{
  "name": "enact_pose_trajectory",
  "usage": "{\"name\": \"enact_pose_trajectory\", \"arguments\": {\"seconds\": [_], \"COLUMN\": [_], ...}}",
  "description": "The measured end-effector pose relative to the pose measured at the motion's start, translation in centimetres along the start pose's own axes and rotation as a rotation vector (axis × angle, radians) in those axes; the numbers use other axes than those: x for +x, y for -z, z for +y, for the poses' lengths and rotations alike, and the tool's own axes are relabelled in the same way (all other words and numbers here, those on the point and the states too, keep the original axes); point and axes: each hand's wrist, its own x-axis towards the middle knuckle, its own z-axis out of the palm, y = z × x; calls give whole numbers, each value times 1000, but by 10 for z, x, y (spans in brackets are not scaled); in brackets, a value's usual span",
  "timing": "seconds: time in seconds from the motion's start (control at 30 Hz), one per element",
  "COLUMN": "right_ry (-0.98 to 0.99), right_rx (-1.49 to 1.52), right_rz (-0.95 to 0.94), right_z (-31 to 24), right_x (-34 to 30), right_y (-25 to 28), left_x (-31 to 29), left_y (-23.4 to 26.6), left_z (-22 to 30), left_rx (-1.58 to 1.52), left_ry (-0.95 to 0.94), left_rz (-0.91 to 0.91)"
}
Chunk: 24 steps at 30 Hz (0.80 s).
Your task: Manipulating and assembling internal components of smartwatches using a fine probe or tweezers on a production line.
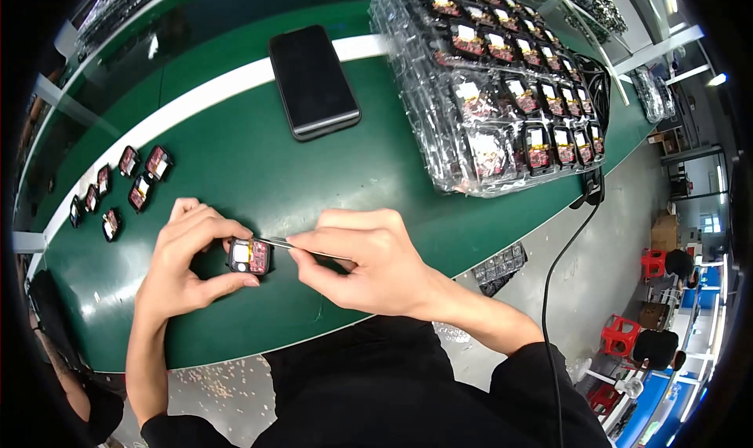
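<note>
My left hand (192, 260) grips a small black watch-like case (249, 256) between thumb and fingers, just above the green table. Its open back shows a red circuit board, a white part and a strip of yellow tape. From the right, my right hand (365, 256) pinches a pair of metal tweezers (314, 250). The tweezers' tips reach the upper right edge of the case; whether they grip anything there is too small to tell.
Several similar cases (140, 191) lie at the left of the green table (235, 173). A black smartphone (315, 83) lies beyond my hands. Stacked clear plastic trays (435, 134) filled with cases stand at the right. A black cable (547, 291) hangs past the table's edge; red stools (620, 336) stand farther right.
</note>
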Motion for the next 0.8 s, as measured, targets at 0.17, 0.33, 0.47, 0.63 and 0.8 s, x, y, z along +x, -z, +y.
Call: {"name": "enact_pose_trajectory", "arguments": {"seconds": [0.17,0.33,0.47,0.63,0.8], "right_ry": [-125,-185,-223,-216,-206], "right_rx": [-39,43,49,62,67], "right_rz": [135,201,179,186,192], "right_z": [-8,-5,-7,-10,-13], "right_x": [-23,-32,-31,-34,-32], "right_y": [31,40,45,43,38], "left_x": [0,22,117,228,251], "left_y": [-5,5,13,4,-3], "left_z": [8,11,40,70,64], "left_rx": [92,0,-122,-40,-7], "left_ry": [-41,20,-221,-506,-505], "left_rz": [20,98,145,-41,-121]}}
